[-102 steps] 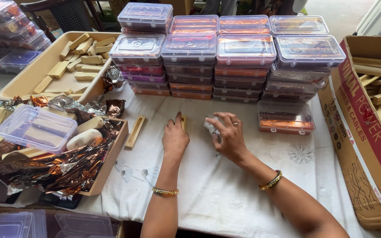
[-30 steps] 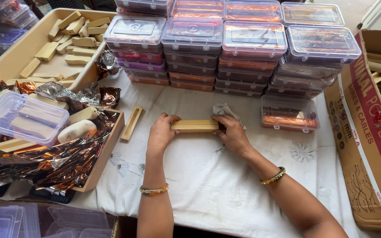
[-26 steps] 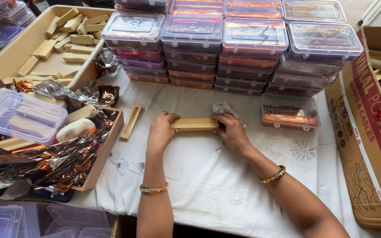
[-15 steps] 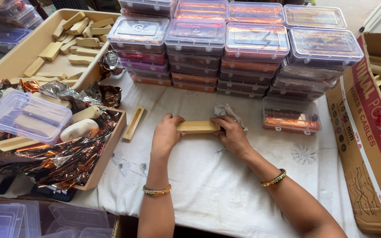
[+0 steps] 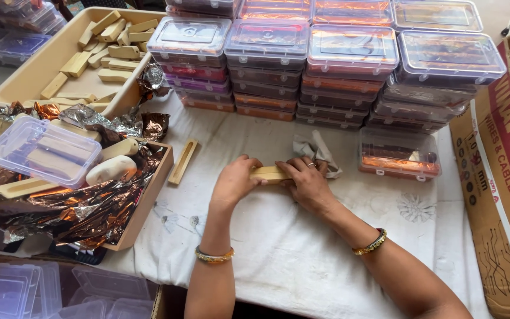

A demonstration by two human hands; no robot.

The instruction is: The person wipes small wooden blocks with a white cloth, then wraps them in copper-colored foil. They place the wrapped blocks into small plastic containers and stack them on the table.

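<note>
On the white cloth (image 5: 302,248) before the stacked clear boxes (image 5: 326,65), we clasp a pale wooden block (image 5: 268,173) lying left to right, our left hand (image 5: 235,182) and right hand (image 5: 308,184) each closed over one end.

Stacks of clear lidded plastic boxes (image 5: 302,65) holding orange and red foil along the worktop's far edge, one single box (image 5: 399,159) before them, brown cardboard carton with red printed band (image 5: 494,171) at right, empty clear box (image 5: 42,150) on crumpled foil at left

Stacked plastic boxes (image 5: 337,77) wall off bare cloth (image 5: 302,248).
</note>
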